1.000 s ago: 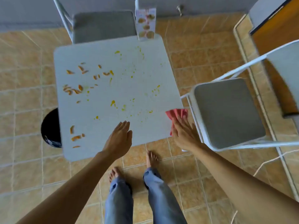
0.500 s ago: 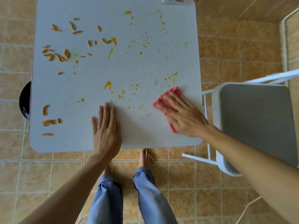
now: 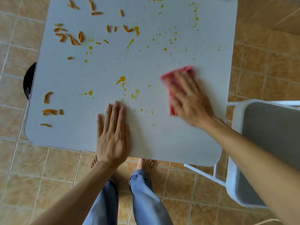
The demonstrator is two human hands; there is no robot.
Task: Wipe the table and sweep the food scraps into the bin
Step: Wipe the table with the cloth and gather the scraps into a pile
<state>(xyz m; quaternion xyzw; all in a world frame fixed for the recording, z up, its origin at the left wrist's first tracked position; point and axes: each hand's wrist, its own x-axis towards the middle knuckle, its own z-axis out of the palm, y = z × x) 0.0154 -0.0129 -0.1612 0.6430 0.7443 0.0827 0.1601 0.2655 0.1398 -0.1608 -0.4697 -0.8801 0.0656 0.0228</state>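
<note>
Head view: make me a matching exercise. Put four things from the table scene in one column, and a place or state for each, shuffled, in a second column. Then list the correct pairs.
Things:
1. red cloth
2. left hand
3. black bin
4. orange food scraps

Places or states:
A. peeking out from under the table's left edge
B. scattered across the far left of the tabletop
C. pressed flat under the right hand
D. resting palm down, holding nothing, near the front edge of the table

Pairs: 1-C, 2-D, 3-A, 4-B
</note>
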